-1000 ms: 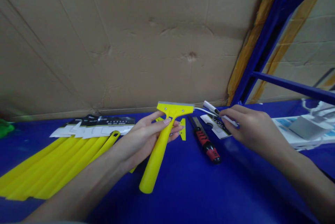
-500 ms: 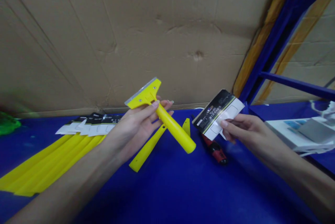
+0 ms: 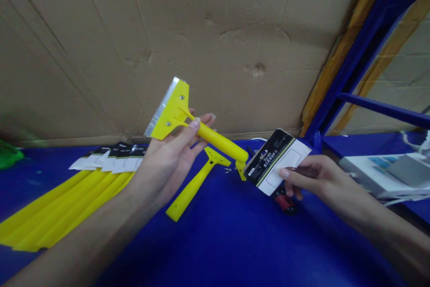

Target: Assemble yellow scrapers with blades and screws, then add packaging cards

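Note:
My left hand [image 3: 178, 152] grips a yellow scraper [image 3: 220, 140] at its neck, thumb on top, with the metal blade [image 3: 163, 107] facing up and left. My right hand [image 3: 307, 175] pinches a black and white printed card [image 3: 277, 161] by its lower right edge. The card's left edge comes close to the end of the scraper's handle, and whether they touch I cannot tell. Below, on the blue table, lies a yellow scraper handle [image 3: 193, 186] without a blade. Another yellow piece [image 3: 241, 171] is partly hidden behind the card, with tiny screws near it.
Several yellow scrapers with card covers [image 3: 77, 202] lie fanned out on the left. A red and black tool [image 3: 285, 202] sits partly under the card. A white box [image 3: 386, 170] stands at the right, near the blue metal frame [image 3: 356, 63]. Cardboard [image 3: 215, 45] covers the back.
The scraper has turned so its blade points more to the left and its handle lies flatter. The card has tilted, showing its printed face more fully, and is nearer the handle's end.

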Demonstrator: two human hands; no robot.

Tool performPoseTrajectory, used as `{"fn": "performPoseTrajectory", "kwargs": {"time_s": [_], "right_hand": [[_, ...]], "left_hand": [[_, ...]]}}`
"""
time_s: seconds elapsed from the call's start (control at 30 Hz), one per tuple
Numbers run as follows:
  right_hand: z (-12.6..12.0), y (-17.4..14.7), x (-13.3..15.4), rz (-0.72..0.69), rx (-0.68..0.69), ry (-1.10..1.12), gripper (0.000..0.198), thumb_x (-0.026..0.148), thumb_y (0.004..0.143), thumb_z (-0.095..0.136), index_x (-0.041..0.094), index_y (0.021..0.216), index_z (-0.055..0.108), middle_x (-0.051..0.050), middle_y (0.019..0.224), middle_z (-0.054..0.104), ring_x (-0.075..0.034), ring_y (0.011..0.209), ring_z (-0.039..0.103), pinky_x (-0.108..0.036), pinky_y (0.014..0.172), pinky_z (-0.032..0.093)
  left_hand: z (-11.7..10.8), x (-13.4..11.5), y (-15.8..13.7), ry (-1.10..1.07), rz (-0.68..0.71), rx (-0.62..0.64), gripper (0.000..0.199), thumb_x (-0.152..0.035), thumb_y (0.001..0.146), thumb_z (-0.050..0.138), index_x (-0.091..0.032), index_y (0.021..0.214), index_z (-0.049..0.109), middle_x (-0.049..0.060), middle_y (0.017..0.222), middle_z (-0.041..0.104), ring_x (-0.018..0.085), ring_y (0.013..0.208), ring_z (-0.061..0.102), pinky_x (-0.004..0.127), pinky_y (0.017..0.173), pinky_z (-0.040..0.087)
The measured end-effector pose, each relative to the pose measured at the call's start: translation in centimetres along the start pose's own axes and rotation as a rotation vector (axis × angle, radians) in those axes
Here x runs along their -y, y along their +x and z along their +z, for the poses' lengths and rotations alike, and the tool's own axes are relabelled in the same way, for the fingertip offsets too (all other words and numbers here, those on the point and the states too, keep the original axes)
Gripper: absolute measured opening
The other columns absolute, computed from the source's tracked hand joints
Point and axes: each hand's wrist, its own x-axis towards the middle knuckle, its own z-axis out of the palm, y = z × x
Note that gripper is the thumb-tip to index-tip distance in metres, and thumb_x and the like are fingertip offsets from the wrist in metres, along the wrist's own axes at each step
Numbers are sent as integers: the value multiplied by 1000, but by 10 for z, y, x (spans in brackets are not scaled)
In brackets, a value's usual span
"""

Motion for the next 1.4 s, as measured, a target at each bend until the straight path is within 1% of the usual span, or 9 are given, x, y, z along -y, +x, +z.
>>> {"fn": "performPoseTrajectory", "kwargs": {"time_s": [0.23, 0.4, 0.57, 0.7, 0.8, 0.93, 1.07, 1.2, 1.4], "right_hand": [[21, 1, -3, 101, -116, 39, 50, 62, 62, 90, 17, 56, 68, -6, 51, 68, -14, 43, 57, -27, 47, 43], [20, 0, -4, 96, -173, 37, 50, 63, 67, 85, 17, 58, 68, -7, 53, 69, -14, 44, 58, -28, 47, 45], [18, -2, -3, 90, -167, 2, 52, 66, 69, 82, 17, 57, 69, -8, 52, 69, -14, 44, 58, -27, 47, 46], [18, -1, -2, 58, -147, 6, 51, 66, 66, 86, 17, 58, 71, -6, 53, 69, -14, 45, 58, -27, 48, 48], [17, -1, -2, 32, -143, 24, 54, 69, 69, 84, 16, 62, 74, -8, 56, 72, -16, 47, 62, -28, 49, 50], [15, -1, -3, 29, -90, 102, 51, 66, 75, 81, 15, 69, 77, -9, 61, 75, -17, 50, 66, -29, 51, 53], [12, -2, -5, 77, -5, 213, 45, 59, 82, 80, 15, 73, 75, -7, 60, 74, -15, 51, 67, -25, 50, 53], [10, -1, -7, 127, 48, 300, 41, 56, 81, 83, 16, 82, 73, -7, 65, 77, -15, 51, 69, -24, 49, 53], [13, -1, -4, 75, -20, 176, 46, 60, 80, 81, 15, 72, 75, -8, 64, 76, -15, 50, 67, -25, 48, 53]], "left_hand": [[6, 5, -10, 44, 51, 54, 16, -5, 94, 65, -19, 101, 70, 5, 101, 81, 24, 119, 72, 37, 101, 61], [7, 5, -11, 51, 54, 23, 13, -6, 92, 68, -17, 99, 68, 6, 100, 80, 25, 119, 72, 40, 101, 61], [7, 5, -11, 56, 78, 26, 14, -8, 91, 70, -18, 101, 68, 6, 100, 81, 26, 120, 71, 43, 106, 58], [8, 4, -11, 55, 48, 22, 15, -9, 91, 69, -20, 102, 69, 5, 101, 81, 26, 122, 70, 46, 110, 54], [9, 3, -11, 50, 39, 11, 14, -10, 90, 69, -20, 99, 70, 4, 100, 80, 27, 123, 69, 49, 111, 52], [7, 1, -9, 52, 35, 13, 13, -11, 90, 69, -20, 99, 70, 6, 100, 81, 27, 124, 69, 49, 112, 50], [4, -2, -6, 47, 21, 20, 13, -9, 92, 65, -20, 98, 70, 6, 98, 81, 25, 121, 71, 46, 112, 52], [2, -2, -6, 33, 8, 25, 13, -8, 94, 64, -19, 99, 70, 6, 98, 81, 26, 119, 72, 48, 110, 53], [4, -2, -10, 55, 35, 35, 15, -7, 90, 67, -19, 99, 69, 6, 99, 81, 25, 116, 73, 47, 109, 54]]}}
